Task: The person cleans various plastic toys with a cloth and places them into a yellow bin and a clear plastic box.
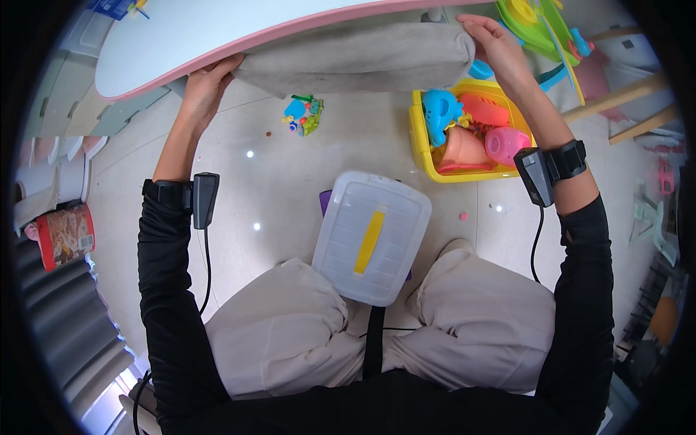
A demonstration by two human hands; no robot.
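A grey cloth (353, 57) stretches between my two hands below the pink edge of a white table (228, 32). My left hand (209, 89) grips its left end, close under the table edge. At the cloth's right end, my right hand (497, 51) holds it with thumb and fingers; part of the grip is hidden behind the cloth. Between my knees is a storage box with a translucent white lid (340, 239) and a yellow handle (370, 242). Something purple (325, 201) shows from beneath the lid.
A yellow bin (418, 144) of plastic toys stands right of centre, below my right forearm. Small colourful toys (304, 114) lie on the tiled floor. A green plastic toy (535, 30) and wooden legs (614, 100) are at upper right. A red package (65, 236) lies at left.
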